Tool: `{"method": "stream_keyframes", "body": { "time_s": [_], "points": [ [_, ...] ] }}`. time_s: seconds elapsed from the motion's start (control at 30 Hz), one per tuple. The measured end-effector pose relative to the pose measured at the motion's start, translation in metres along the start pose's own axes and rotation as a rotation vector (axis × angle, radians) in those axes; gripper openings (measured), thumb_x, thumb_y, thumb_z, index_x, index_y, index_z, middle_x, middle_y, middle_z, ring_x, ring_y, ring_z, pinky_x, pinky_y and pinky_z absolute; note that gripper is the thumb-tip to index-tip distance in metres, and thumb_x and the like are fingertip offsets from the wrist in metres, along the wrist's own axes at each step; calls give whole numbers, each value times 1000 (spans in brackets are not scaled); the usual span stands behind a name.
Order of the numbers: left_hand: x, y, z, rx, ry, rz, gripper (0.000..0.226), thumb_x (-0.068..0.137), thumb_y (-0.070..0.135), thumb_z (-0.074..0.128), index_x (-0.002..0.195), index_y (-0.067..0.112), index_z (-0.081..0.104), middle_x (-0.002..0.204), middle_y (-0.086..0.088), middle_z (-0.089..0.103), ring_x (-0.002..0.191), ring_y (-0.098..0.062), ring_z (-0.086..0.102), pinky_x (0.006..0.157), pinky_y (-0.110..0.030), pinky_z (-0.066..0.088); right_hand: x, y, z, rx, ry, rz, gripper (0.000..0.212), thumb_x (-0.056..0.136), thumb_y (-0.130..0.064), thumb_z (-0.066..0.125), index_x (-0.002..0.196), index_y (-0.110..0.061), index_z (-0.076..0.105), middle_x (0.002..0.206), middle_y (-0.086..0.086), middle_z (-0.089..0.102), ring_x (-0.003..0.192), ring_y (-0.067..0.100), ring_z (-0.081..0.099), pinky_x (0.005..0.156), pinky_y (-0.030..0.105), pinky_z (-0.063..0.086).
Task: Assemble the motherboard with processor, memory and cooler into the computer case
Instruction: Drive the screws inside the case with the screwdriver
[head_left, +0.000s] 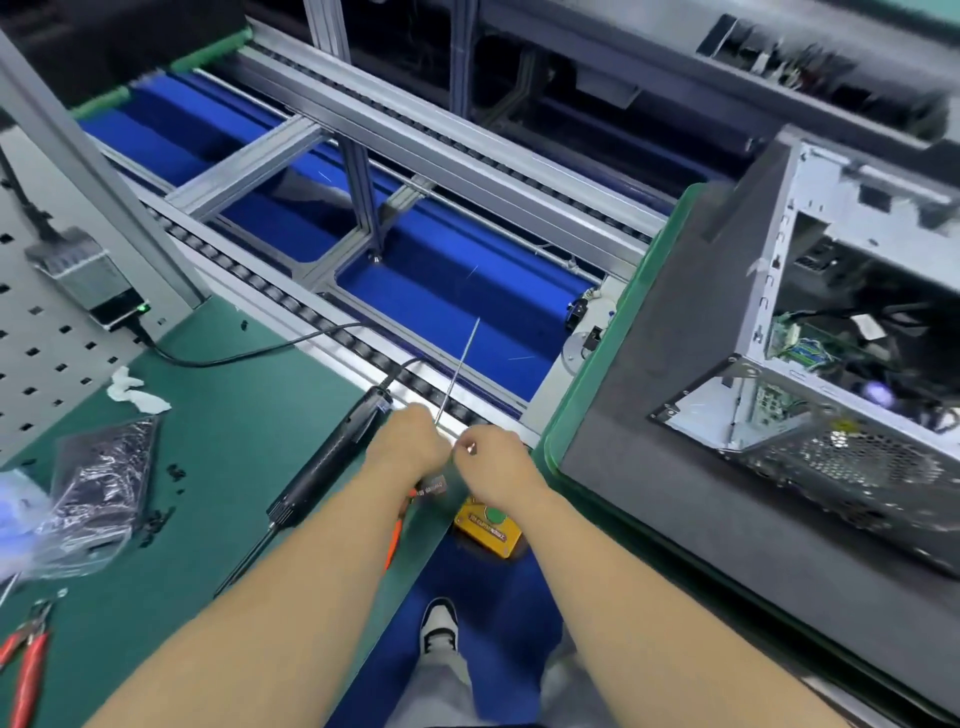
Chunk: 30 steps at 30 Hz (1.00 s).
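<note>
Both hands (410, 441) (491, 452) pinching thin metal rod (460, 371) beside computer case (810, 332).

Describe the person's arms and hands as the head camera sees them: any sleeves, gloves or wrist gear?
Both forearms are bare as far as the frame shows, with no sleeves in view. The left hand and right hand wear no gloves. No watch, strap, ring or cable is visible on either wrist.

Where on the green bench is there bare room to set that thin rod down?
Bare green mat lies between the white tissue, the cable and the electric screwdriver. Crowded: the left edge, with the plastic bag, loose black screws and red pliers.
</note>
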<state>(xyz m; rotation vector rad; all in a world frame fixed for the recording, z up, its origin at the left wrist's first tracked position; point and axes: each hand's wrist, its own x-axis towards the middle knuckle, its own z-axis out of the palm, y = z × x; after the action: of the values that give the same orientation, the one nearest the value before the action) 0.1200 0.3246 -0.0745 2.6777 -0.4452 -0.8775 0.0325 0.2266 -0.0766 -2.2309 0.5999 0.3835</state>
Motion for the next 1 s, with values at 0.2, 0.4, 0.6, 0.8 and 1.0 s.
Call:
{"method": "stream_keyframes", "body": {
  "time_s": [0.2,0.4,0.6,0.8,1.0],
  "points": [
    [-3,135,-99,-460,150,208,17,75,0,50,62,10,45,55,-13,47,51,-30,46,51,-35,50,-10,-29,-107,396,433,-53,16,101,-32,49,96,-24,62,80,-5,68,71,12,63,59,27,46],
    [-37,311,-117,-857,59,472,17,84,3,65,72,14,58,85,-16,69,79,-30,69,71,-46,59,-64,15,-272,629,672,-192,12,96,-28,65,105,-35,62,92,-5,72,74,15,66,66,34,54],
    [-52,442,-79,-977,9,555,20,90,7,62,76,20,59,75,-6,67,72,-24,68,45,-22,47,-106,120,-366,676,529,-246,54,86,-12,76,132,-33,56,83,-3,73,58,11,63,54,23,52],
    [-17,482,-30,-1054,-77,547,13,92,4,61,86,15,61,78,-1,71,79,-18,72,75,-37,57,-88,212,-396,585,576,-28,13,96,-18,65,85,-24,68,69,2,59,57,16,56,49,27,44],
    [11,464,19,-948,-409,614,27,96,-6,53,96,14,71,89,-4,76,85,-17,73,76,-25,57,-79,238,-395,615,563,20,32,94,-28,68,63,-23,61,57,2,57,42,16,49,40,21,36]
  ]
}}
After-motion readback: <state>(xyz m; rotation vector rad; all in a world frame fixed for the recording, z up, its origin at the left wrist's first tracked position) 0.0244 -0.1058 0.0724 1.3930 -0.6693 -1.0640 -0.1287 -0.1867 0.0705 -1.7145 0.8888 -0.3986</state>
